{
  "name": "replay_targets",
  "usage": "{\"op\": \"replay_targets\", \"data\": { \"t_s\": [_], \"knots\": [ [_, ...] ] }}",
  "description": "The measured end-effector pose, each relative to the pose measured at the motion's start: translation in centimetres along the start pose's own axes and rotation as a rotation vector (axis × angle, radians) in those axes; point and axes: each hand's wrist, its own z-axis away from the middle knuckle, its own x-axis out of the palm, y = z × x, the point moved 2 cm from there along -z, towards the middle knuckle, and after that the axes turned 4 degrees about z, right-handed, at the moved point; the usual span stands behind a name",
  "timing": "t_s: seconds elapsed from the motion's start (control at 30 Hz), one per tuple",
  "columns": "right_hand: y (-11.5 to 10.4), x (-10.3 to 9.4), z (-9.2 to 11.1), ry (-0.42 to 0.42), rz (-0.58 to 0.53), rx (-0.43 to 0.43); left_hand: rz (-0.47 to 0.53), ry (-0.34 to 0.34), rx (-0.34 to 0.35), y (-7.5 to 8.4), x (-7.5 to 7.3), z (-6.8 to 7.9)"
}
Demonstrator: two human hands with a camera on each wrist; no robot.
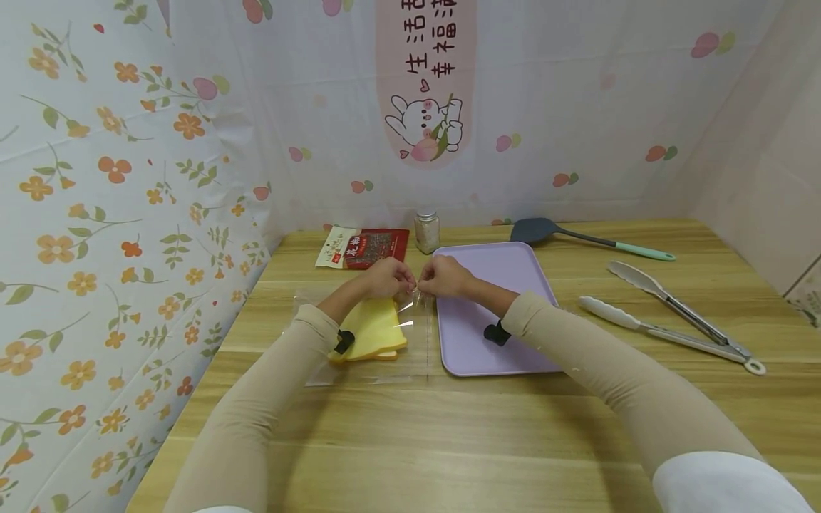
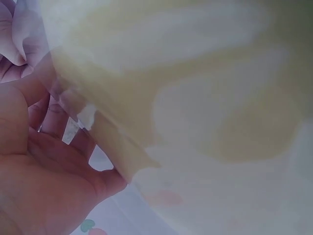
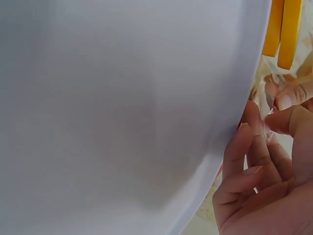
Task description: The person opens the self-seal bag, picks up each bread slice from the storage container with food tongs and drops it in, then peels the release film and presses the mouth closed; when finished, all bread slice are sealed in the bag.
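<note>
A clear plastic bag [image 1: 418,349] lies flat on the table with yellow bread-like slices [image 1: 375,331] stacked in it. My left hand [image 1: 388,278] pinches the bag's far edge above the slices. Right beside it, my right hand [image 1: 445,276] pinches the same edge between thumb and fingers, near the lilac tray's left rim. In the right wrist view the two hands' fingertips nearly meet at the crinkled film, below the orange-yellow slice edges [image 3: 288,34]. Clear film fills much of the left wrist view, blurred, beside my left palm [image 2: 54,171].
The lilac tray [image 1: 463,342] lies under my right forearm. Behind stand a red and white spice packet [image 1: 372,248] and a small glass jar [image 1: 427,232]. A dark spatula [image 1: 535,229] with a mint handle and open tongs [image 1: 680,313] lie to the right.
</note>
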Motion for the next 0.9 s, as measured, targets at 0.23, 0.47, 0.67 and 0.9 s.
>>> {"op": "replay_targets", "data": {
  "t_s": [0.23,0.47,0.67,0.9],
  "knots": [
    [0.0,0.0,0.6,0.07,0.07,0.116,0.039,0.005,-0.018,0.2,0.1,0.2],
    [-0.4,0.2,1.2,0.131,0.118,0.179,0.041,0.006,-0.009,0.1,0.2,0.1],
    [-0.6,0.3,1.4,0.119,0.132,0.179,0.007,0.01,0.004,0.2,0.2,0.2],
    [-0.9,0.3,1.5,0.109,0.116,0.18,0.009,0.003,0.028,0.3,0.1,0.4]
  ]
}}
